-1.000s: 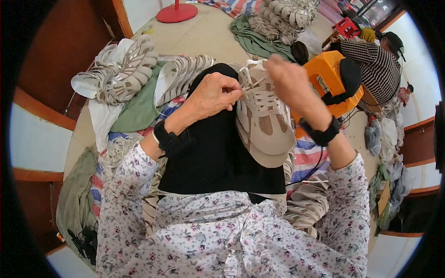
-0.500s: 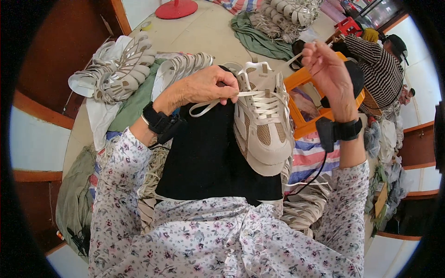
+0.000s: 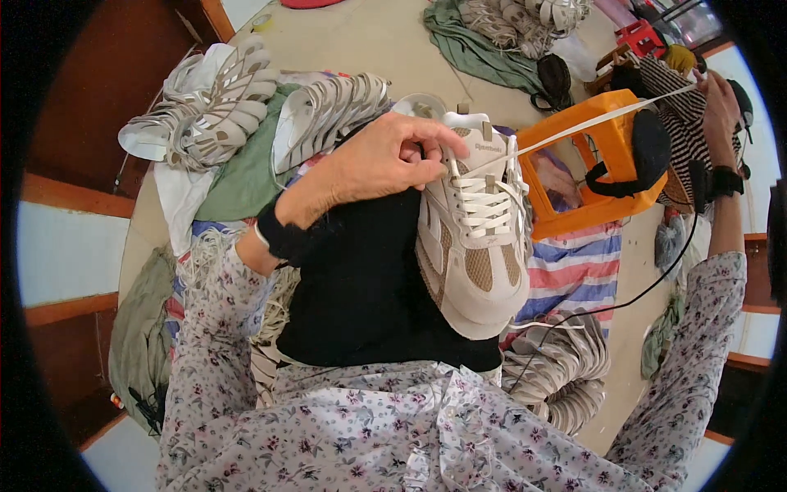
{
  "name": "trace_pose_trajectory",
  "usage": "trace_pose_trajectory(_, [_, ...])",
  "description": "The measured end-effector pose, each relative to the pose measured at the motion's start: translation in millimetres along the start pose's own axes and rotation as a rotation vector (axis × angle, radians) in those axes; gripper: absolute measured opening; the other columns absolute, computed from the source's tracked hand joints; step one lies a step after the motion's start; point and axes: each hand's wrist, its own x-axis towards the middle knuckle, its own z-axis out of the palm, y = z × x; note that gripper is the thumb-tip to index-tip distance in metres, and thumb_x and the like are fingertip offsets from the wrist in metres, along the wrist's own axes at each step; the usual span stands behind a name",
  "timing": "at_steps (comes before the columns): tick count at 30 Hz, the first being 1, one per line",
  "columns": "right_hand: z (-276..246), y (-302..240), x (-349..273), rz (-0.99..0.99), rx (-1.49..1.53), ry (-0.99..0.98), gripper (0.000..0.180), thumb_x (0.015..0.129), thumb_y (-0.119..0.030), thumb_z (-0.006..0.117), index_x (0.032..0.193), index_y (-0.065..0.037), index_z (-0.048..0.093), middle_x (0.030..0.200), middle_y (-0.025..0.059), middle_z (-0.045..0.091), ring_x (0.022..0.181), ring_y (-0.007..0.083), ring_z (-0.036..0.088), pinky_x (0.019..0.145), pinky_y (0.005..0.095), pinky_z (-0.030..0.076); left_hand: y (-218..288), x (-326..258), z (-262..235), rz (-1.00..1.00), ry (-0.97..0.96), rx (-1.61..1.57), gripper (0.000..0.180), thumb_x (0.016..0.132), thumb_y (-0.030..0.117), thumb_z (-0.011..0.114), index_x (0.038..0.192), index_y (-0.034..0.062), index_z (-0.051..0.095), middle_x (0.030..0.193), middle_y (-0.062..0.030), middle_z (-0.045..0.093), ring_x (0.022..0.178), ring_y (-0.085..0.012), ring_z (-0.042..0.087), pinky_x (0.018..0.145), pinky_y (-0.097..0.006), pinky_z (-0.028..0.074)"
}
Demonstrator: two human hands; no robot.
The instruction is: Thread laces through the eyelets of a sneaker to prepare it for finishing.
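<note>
A beige and white sneaker with tan mesh panels lies toe toward me on the black cloth over my lap. White laces cross its front. My left hand has its thumb and index finger closed at the upper left eyelet edge, the other fingers curled under. Out to the far right, my right hand grips one end of a flat white shoelace. That lace stretches taut from the sneaker's upper right eyelets, passing above an orange plastic stool frame.
Stacked shoe uppers lie at the far left, with another row beside them. More uppers rest by my right side on a striped sheet. A person in a striped top sits beyond the stool. A black cable trails from my right wrist.
My right hand has swung far out to the right, drawing the lace long and taut. The loop by my left hand is gone, and that hand has moved onto the sneaker's edge.
</note>
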Motion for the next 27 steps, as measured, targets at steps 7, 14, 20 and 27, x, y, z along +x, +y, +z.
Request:
trace_pose_trajectory(7, [56.5,-118.6,-214.1,-0.115,0.323,-0.643,0.02,0.095,-0.014,0.064,0.11,-0.001,0.069,0.093,0.0026,0.07,0.084,0.009,0.064,0.075,0.0222,0.05,14.0,-12.6,56.4,0.295,0.296,0.299,0.016,0.087,0.003,0.064,0.1,0.0019,0.073,0.069,-0.0035,0.062,0.058,-0.007,0.049,0.052,-0.024,0.04])
trace_pose_trajectory(14, [70.4,-178.2,-354.2,0.332,0.564,-0.427,0.011,0.09,-0.005,0.068,0.1,0.0,0.068,0.092,0.0001,0.066,0.081,0.007,0.057,0.073,0.0216,0.045,32.0,-5.1,78.6,0.239,0.358,0.556,0.022,0.086,0.002,0.062,0.106,0.0012,0.07,0.064,-0.0179,0.06,0.049,-0.0222,0.054,0.048,-0.032,0.042])
trace_pose_trajectory(20, [82.9,-173.0,-379.4,0.595,0.809,-0.359,0.011,0.092,-0.008,0.069,0.098,0.0,0.068,0.089,-0.0023,0.065,0.078,0.0047,0.055,0.071,0.0197,0.044,34.6,18.5,78.1,0.237,0.34,0.751,0.023,0.085,0.009,0.061,0.105,0.0008,0.07,0.068,-0.019,0.063,0.06,-0.034,0.062,0.057,-0.04,0.046])
trace_pose_trajectory(27, [91.9,-178.2,-397.8,0.739,0.991,-0.26,0.009,0.09,-0.006,0.07,0.097,-0.001,0.066,0.087,-0.0021,0.063,0.077,0.0039,0.055,0.07,0.0184,0.044,34.3,30.5,76.3,0.071,0.156,0.513,0.014,0.079,0.006,0.06,0.087,-0.0044,0.066,0.056,-0.0052,0.05,0.051,-0.0123,0.048,0.05,-0.031,0.039])
